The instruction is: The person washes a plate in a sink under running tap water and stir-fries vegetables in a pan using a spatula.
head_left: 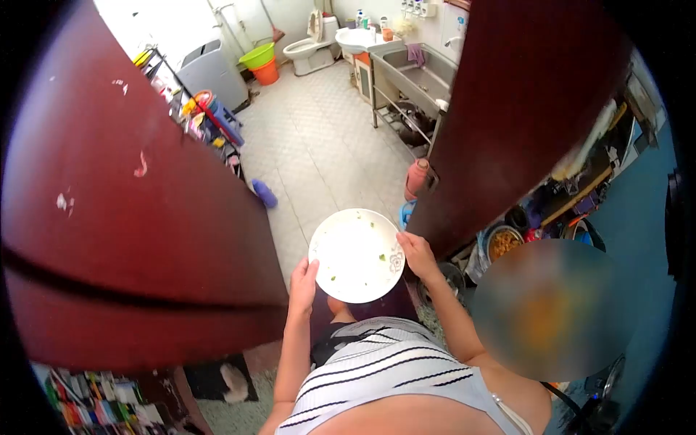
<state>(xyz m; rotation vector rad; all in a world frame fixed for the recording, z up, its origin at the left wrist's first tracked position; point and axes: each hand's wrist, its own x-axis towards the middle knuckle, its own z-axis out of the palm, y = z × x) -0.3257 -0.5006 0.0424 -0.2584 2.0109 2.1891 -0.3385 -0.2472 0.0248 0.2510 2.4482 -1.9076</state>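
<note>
A white plate [351, 254] with a floral mark near its right rim is held level in front of my body. Small green bits of food lie scattered on it. My left hand [304, 284] grips the plate's left edge, thumb on the rim. On the opposite side, my right hand [417, 255] is closed on the right edge, also with the thumb on top. The fingers under the plate are hidden.
Dark red doors [138, 188] stand open on both sides. Beyond are a metal sink [417, 72], a toilet [313, 49], green and orange buckets [262, 65] and a washing machine [212, 76]. A purple bottle [264, 193] and a pink flask [417, 178] flank the tiled floor.
</note>
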